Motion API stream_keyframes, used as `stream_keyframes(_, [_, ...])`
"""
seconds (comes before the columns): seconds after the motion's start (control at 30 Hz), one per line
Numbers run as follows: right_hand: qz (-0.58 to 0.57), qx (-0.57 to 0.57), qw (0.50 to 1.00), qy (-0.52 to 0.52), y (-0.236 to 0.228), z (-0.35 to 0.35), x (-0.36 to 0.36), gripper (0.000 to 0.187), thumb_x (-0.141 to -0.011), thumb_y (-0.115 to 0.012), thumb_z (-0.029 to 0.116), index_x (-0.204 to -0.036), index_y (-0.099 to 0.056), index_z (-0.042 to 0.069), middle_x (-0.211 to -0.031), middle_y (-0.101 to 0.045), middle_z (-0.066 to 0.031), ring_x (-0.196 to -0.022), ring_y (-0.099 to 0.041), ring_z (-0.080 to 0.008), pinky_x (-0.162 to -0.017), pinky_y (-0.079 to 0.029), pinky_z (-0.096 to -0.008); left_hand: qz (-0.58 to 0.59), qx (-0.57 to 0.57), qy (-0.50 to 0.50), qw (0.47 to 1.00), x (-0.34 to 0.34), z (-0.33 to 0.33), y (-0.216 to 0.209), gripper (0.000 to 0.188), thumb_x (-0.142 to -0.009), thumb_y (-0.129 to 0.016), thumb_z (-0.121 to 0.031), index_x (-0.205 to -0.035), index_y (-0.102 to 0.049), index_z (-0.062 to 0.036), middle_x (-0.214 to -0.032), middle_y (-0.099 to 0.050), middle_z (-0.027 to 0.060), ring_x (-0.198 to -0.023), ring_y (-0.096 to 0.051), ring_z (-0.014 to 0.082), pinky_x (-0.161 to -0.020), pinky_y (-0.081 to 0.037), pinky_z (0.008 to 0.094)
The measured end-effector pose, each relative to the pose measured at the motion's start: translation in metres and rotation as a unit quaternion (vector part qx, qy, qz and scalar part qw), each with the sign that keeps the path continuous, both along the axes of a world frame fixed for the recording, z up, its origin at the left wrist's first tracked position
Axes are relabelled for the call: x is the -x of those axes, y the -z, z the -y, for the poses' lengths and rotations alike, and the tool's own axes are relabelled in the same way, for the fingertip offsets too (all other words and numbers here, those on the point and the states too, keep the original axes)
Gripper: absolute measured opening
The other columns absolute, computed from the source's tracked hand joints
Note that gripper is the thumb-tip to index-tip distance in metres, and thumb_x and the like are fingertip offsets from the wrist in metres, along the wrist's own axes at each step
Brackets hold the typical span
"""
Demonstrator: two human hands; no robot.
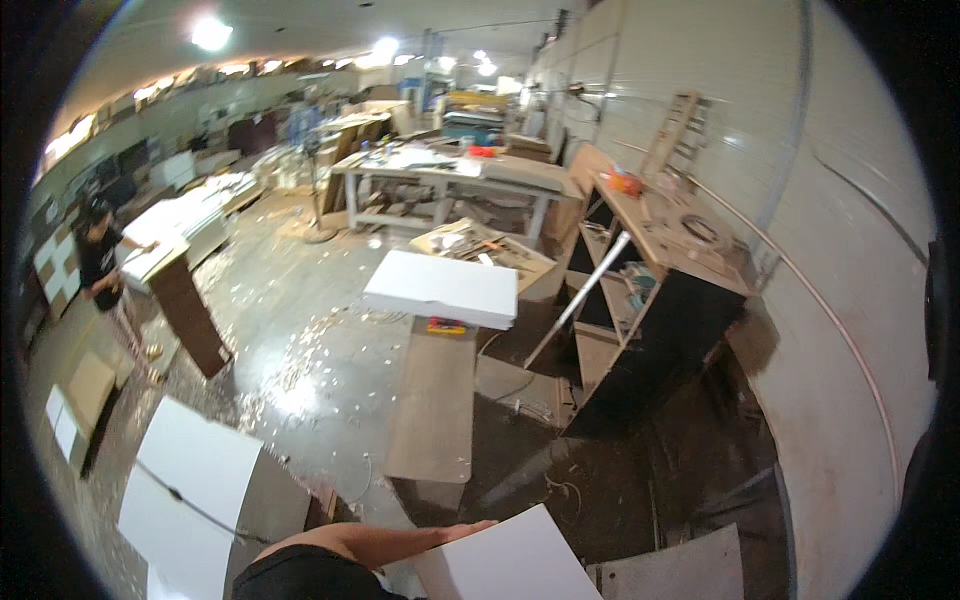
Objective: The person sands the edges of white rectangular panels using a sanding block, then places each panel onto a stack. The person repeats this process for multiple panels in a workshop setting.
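My left forearm comes in from the lower edge, out of a black sleeve. At its end my left hand (465,531) is at the far left edge of a white panel (520,562), closed on that edge, with its fingers partly hidden. The panel runs out of the picture at the bottom. My right hand is not in view. To the left of my arm stands a stack of white boards (190,490) with a dark cord lying across it.
Ahead, white panels (440,285) top a long brown board (432,400). A dark shelf unit (650,350) with tools stands right, by the pale wall. A workbench (440,175) is farther off. At left a person (100,260) stands at a brown box-like piece (190,310). Scraps litter the floor.
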State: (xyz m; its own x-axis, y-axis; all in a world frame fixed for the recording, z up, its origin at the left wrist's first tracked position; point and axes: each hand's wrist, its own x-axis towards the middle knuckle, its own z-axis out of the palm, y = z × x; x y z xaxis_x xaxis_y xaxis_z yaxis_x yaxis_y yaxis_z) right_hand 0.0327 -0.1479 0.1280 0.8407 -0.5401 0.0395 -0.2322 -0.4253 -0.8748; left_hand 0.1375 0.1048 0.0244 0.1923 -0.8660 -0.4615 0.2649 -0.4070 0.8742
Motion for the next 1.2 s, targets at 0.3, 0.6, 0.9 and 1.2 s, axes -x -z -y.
stream_keyframes(0.3, [0.004,0.022,0.997,-0.077,-0.013,-0.056,-0.088,0.080,-0.115,-0.065,0.060,-0.173,-0.054,0.006,-0.173,-0.058,-0.0117,-0.158,-0.053,-0.0279,-0.132,-0.039,-0.0458,-0.036,0.039,-0.119,0.991,-0.059,-0.052,-0.056,0.078,-0.115,-0.074,-0.042,-0.178,-0.041,-0.0101,-0.168,-0.061,0.0129,-0.158,-0.056,0.0299,-0.127,-0.049,0.0494])
stream_keyframes(0.6, [0.025,0.057,0.990,-0.124,-0.036,-0.096,-0.270,0.079,-0.116,-0.066,0.057,-0.173,-0.053,0.005,-0.173,-0.058,-0.0118,-0.157,-0.054,-0.0274,-0.132,-0.040,-0.0455,-0.073,0.069,-0.332,0.938,-0.226,-0.182,-0.067,0.077,-0.115,-0.073,-0.041,-0.177,-0.042,-0.0099,-0.166,-0.062,0.0126,-0.156,-0.057,0.0298,-0.126,-0.050,0.0490])
stream_keyframes(0.9, [0.095,0.120,0.980,-0.130,-0.111,-0.123,-0.522,0.077,-0.116,-0.067,0.055,-0.173,-0.053,0.004,-0.172,-0.058,-0.0120,-0.156,-0.055,-0.0268,-0.131,-0.042,-0.0452,-0.159,0.088,-0.490,0.853,-0.363,-0.289,-0.072,0.076,-0.115,-0.073,-0.041,-0.177,-0.043,-0.0098,-0.165,-0.064,0.0123,-0.154,-0.059,0.0296,-0.125,-0.051,0.0486])
stream_keyframes(1.2, [0.119,0.225,0.962,-0.101,-0.192,-0.127,-0.747,0.076,-0.117,-0.068,0.053,-0.173,-0.053,0.003,-0.172,-0.059,-0.0122,-0.155,-0.055,-0.0263,-0.130,-0.043,-0.0449,-0.194,0.098,-0.567,0.794,-0.420,-0.339,-0.072,0.074,-0.115,-0.073,-0.041,-0.176,-0.044,-0.0096,-0.163,-0.065,0.0121,-0.152,-0.060,0.0295,-0.124,-0.051,0.0482])
